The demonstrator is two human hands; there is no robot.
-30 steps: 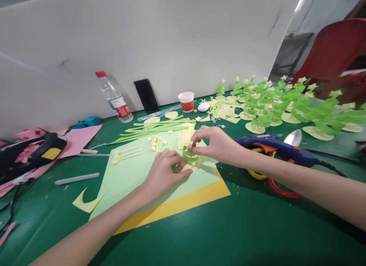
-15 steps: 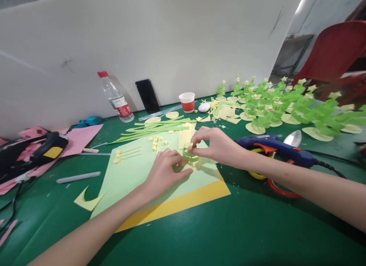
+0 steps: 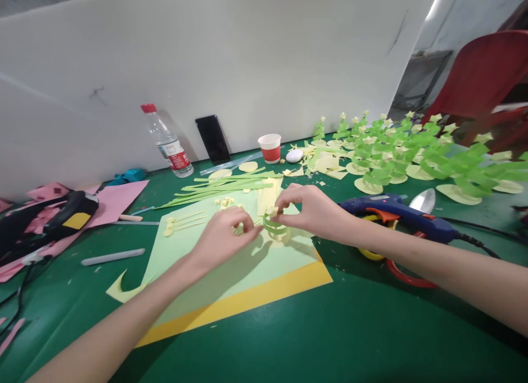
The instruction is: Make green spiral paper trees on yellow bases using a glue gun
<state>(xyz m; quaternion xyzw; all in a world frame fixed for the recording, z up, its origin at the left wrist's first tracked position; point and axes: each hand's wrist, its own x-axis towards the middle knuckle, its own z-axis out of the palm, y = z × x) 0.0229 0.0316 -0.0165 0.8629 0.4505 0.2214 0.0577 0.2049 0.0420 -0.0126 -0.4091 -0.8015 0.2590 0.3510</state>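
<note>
My right hand pinches the pale yellow star at the top of a green paper spiral. The spiral stands over a pale round paper base on a light green sheet. My left hand is just left of the spiral, with its fingers curled and the thumb and forefinger close together. Whatever they may hold is too small to make out. Several little paper stars lie behind the left hand. Thin pale strips with knotted ends lie to its left.
Green paper strips lie behind the sheet. Many finished spirals stand at the back right. A blue glue gun rests near my right forearm, over scissors. A bottle, phone and paper cup stand along the white board.
My left hand has drawn back a little to the left from the spiral, and its fingers have curled closer together. The right hand stays at the star. The sheet's left part has shifted slightly.
</note>
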